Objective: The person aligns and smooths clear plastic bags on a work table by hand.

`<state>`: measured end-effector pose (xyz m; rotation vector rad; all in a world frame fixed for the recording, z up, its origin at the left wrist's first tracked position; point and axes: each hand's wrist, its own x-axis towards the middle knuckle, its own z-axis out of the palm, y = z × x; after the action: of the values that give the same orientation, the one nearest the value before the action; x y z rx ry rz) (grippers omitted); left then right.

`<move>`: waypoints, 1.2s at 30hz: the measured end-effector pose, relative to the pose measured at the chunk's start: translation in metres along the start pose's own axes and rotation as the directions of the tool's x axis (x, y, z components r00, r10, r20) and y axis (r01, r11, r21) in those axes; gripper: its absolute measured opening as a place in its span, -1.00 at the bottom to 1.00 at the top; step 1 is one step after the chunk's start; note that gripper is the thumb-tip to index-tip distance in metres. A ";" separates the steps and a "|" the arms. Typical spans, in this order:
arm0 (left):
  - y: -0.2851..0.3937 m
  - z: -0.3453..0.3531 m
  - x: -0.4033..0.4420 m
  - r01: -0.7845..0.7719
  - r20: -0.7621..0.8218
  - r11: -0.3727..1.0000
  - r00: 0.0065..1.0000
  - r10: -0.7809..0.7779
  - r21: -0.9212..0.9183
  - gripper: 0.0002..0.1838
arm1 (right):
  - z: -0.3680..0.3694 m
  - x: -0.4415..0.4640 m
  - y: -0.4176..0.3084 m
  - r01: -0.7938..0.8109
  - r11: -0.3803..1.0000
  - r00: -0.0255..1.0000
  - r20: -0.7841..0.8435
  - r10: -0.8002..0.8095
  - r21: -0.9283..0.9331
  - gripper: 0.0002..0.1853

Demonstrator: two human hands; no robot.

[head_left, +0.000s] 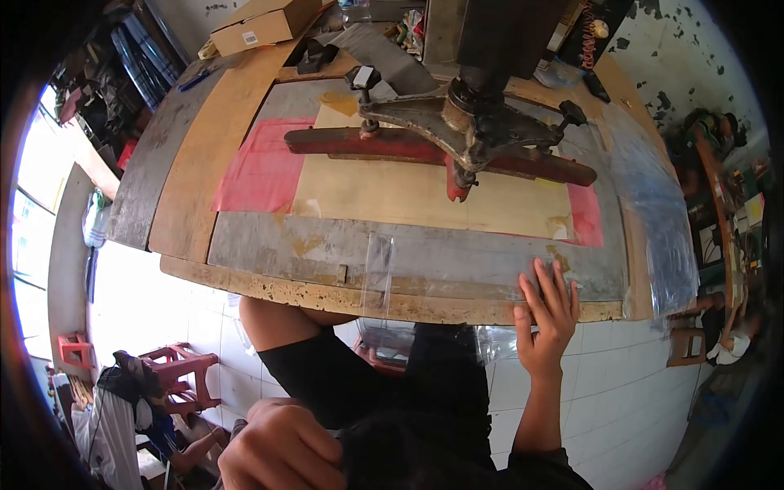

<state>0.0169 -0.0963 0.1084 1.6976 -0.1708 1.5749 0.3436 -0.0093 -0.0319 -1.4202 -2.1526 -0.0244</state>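
My right hand lies with fingers spread on the front edge of the grey worktop, on or beside clear plastic film. My left hand is curled closed low in front of my body, its knuckles towards me; what its fingers hold, if anything, is hidden. Above the worktop hangs a dark metal press head with a long red-edged bar. Under the bar lies a beige sheet over pink material. A narrow clear plastic strip crosses the front edge.
Clear plastic sheets drape over the right side. A cardboard box and a dark cloth are at the back. Red stools stand on the tiled floor at left. Other people sit at lower left and far right.
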 end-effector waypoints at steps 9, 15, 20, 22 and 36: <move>0.000 -0.001 0.007 0.004 0.016 1.000 1.000 -0.004 0.005 -0.66 | 0.000 0.000 0.001 0.010 1.000 1.000 0.003 -0.010 0.006 -0.57; -0.043 -0.017 -0.017 0.044 -0.157 0.999 0.986 -0.048 -0.028 -0.61 | -0.001 -0.001 0.000 0.018 1.000 1.000 0.016 -0.018 -0.012 -0.56; -0.085 -0.015 -0.040 0.473 -0.265 0.188 0.732 -0.628 0.861 -0.40 | 0.000 -0.001 0.001 0.015 1.000 1.000 0.023 -0.015 -0.012 -0.55; -0.105 -0.010 -0.062 0.388 -0.319 -0.034 0.702 -0.636 0.921 -0.21 | 0.001 -0.001 0.001 0.010 1.000 1.000 0.021 -0.010 -0.015 -0.56; -0.108 -0.002 -0.076 0.393 -0.370 -0.131 0.629 -0.684 0.910 -0.14 | 0.001 -0.001 0.000 0.006 0.999 1.000 0.018 -0.005 -0.031 -0.56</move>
<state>0.0618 -0.0532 -0.0077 2.3368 1.7217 0.6039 0.3433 -0.0098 -0.0326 -1.4374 -2.1801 -0.0476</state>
